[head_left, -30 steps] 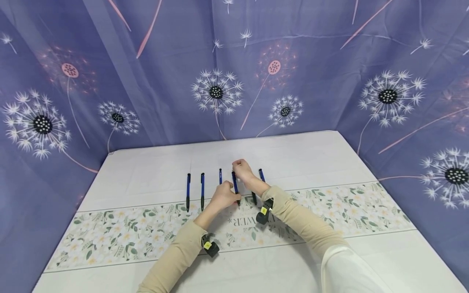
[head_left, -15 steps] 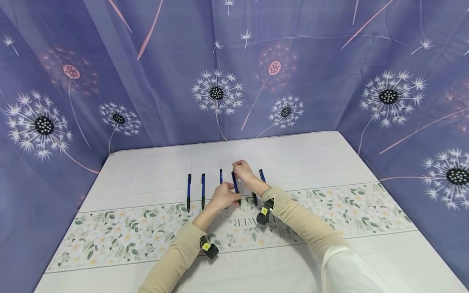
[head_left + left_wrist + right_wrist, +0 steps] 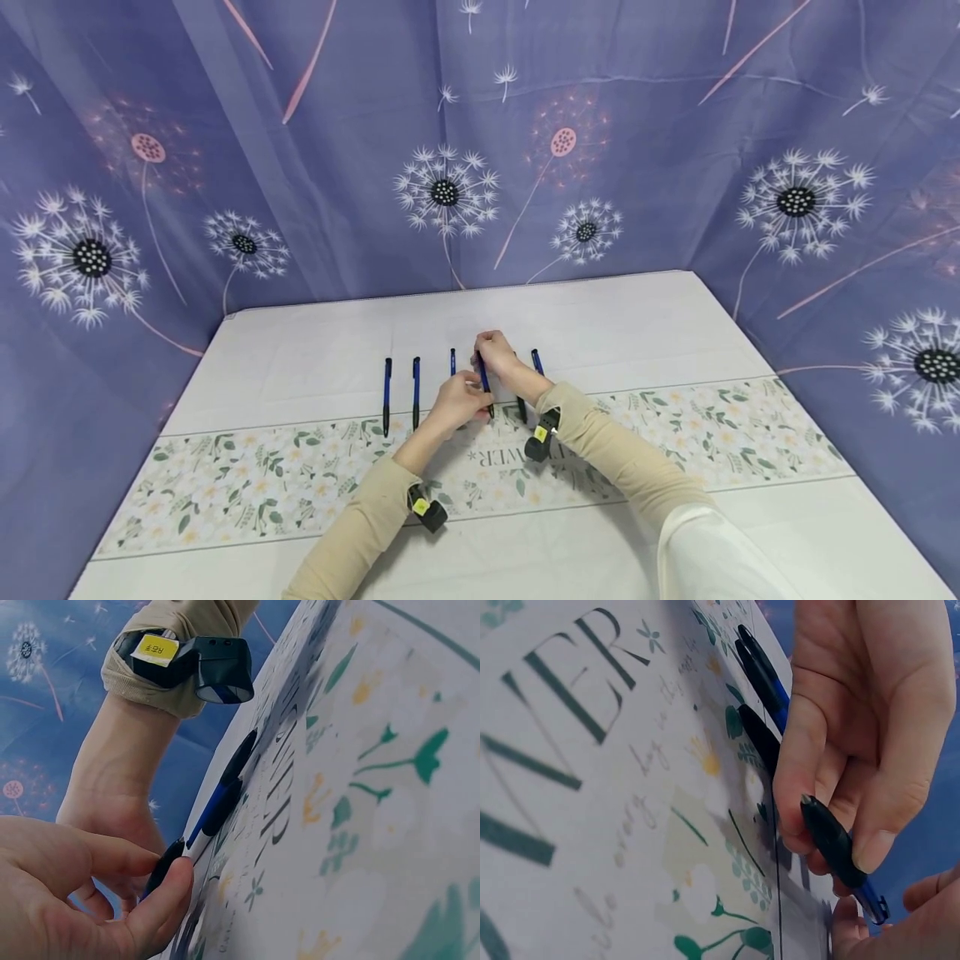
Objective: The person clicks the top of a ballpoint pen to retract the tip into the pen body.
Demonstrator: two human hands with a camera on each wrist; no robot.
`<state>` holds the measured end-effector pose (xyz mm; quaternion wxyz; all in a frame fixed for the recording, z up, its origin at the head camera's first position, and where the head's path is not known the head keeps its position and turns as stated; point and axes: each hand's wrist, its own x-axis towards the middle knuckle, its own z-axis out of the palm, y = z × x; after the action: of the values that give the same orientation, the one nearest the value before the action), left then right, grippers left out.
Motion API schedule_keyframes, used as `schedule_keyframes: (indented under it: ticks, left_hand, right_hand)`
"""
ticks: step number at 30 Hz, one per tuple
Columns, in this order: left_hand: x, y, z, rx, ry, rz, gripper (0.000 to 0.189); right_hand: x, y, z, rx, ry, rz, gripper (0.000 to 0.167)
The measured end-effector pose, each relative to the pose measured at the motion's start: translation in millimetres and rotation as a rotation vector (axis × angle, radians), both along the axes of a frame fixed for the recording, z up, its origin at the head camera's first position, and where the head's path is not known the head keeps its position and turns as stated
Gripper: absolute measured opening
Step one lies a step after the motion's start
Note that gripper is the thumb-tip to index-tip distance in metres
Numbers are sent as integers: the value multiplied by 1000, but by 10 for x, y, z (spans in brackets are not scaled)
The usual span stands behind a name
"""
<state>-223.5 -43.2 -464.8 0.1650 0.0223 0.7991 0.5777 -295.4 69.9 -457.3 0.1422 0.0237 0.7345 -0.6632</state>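
Observation:
Between my hands is a blue ballpoint pen (image 3: pixel 484 379) with a black grip, tilted above the table. My left hand (image 3: pixel 456 402) pinches it by the black grip near the tip, between thumb and fingers. My right hand (image 3: pixel 498 357) has its fingers curled about the pen's upper end; the right wrist view shows the clip end between its thumb and finger, though exact contact is partly hidden. The metal tip of the pen (image 3: pixel 826 832) shows in that view. More pens of the same kind lie around: a pen (image 3: pixel 452 360) behind my left hand and a pen (image 3: pixel 521 407) beneath my right wrist.
Two pens, the leftmost pen (image 3: pixel 387 396) and its neighbour (image 3: pixel 416 393), lie parallel to the left. Another pen (image 3: pixel 537 361) lies right of my right hand. A floral printed band (image 3: pixel 262 475) crosses the white table (image 3: pixel 300 350). A purple dandelion curtain (image 3: pixel 337 167) encloses the table's back and sides.
The pen's tip has risen slightly, and its upper end sits closer in among my right fingers. My left hand still pinches the grip; both arms stay nearly in place.

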Motion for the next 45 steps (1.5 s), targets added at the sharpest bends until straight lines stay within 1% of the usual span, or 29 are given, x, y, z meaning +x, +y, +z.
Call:
schedule_keyframes:
  ticks: [4, 7, 9, 11, 12, 13, 15, 18, 19, 23, 28, 31, 38, 41, 45]
  left_hand:
    - [1, 5, 6, 4, 6, 7, 46]
    - [-3, 11, -6, 2, 7, 15, 46]
    - [-1, 15, -13, -1, 0, 19, 45]
    - [3, 16, -19, -6, 3, 16, 44]
    - [5, 16, -20, -8, 8, 12, 42]
    - [7, 16, -19, -10, 11, 9, 40]
    - [12, 16, -12, -12, 17, 4, 35]
    - [16, 16, -7, -14, 19, -4, 27]
    - [16, 17, -6, -12, 15, -3, 27]
    - [14, 23, -11, -6, 6, -5, 28]
    - [11, 39, -25, -3, 1, -9, 28]
    - [10, 47, -26, 7, -8, -3, 25]
    - [6, 37, -21, 97, -77, -26, 13]
    - [3, 35, -34, 113, -83, -22, 11]
    - [-6, 35, -32, 137, -98, -17, 8]
  right_hand:
    - [6, -22, 2, -56, -59, 27, 25]
    - [19, -50, 5, -88, -107, 14, 33]
    - [20, -64, -9, -111, -123, 10, 37]
    - [12, -70, -35, -150, -133, 14, 37]
    - [-5, -57, -72, -206, -128, 36, 35]
    - [-14, -57, -84, -231, -139, 39, 33]
    - [-27, -53, -97, -281, -168, 46, 33]
    - [-17, -39, -65, -333, -232, 39, 35]
    - [2, -47, -23, -315, -258, 18, 37]
    - [29, -8, 40, -368, -314, 20, 37]
    - [32, 30, 46, -403, -348, 30, 38]
    - [29, 19, 27, -421, -364, 17, 39]
    - [44, -2, 47, -492, -411, -7, 44]
    - [35, -11, 45, -507, -421, -16, 47]
    - [27, -22, 50, -537, -457, -21, 48]
